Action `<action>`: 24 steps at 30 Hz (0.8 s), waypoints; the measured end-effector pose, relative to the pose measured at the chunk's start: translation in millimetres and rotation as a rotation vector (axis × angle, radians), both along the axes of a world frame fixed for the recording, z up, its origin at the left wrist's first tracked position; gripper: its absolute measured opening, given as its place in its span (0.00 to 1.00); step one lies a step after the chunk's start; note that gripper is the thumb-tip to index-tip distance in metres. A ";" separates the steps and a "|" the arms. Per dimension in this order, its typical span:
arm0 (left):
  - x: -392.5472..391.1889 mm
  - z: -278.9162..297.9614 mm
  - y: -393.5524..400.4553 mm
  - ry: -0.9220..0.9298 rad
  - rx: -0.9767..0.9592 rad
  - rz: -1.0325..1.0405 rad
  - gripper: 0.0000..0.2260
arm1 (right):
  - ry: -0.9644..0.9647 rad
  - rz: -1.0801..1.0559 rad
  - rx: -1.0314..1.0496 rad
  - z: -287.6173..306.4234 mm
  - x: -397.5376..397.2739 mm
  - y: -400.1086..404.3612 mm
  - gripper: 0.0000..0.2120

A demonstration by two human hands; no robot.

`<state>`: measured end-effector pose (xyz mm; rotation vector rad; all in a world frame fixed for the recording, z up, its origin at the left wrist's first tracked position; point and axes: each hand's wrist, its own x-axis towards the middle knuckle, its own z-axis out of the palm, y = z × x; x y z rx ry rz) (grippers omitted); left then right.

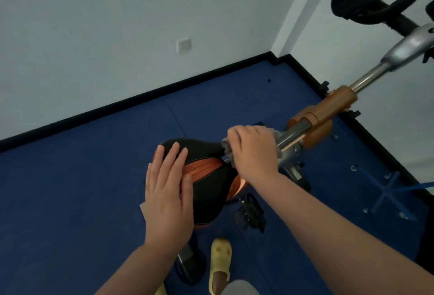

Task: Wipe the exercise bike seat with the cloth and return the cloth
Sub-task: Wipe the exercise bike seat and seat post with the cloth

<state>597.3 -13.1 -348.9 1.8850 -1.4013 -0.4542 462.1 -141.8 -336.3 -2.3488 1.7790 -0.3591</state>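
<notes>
The exercise bike seat (207,191) is black with orange stripes and sits at the centre, its narrow nose pointing toward the bike frame. My left hand (168,191) lies flat on the seat's wide left side, fingers straight and together. My right hand (252,150) is closed over a grey cloth (277,133) pressed on the seat's nose; only the cloth's edges show around my fingers. A thin pale edge shows under my left palm; what it is cannot be told.
The bike's orange and silver frame (326,112) runs up to the black handlebars (366,3) at top right. A black pedal (250,212) hangs below the seat. My foot in a yellow clog (219,264) stands on the blue floor (70,200). White walls close the corner behind.
</notes>
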 end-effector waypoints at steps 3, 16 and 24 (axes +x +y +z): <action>-7.8 -1.0 5.5 0.106 0.009 0.134 0.24 | -0.024 0.243 0.035 4.9 32.4 26.5 0.21; -40.6 -6.7 39.3 0.369 0.060 0.480 0.34 | 0.127 0.539 0.373 27.6 45.5 -7.6 0.24; -51.0 -8.6 50.2 0.426 0.037 0.649 0.42 | 0.105 0.845 0.387 30.3 87.1 -8.8 0.19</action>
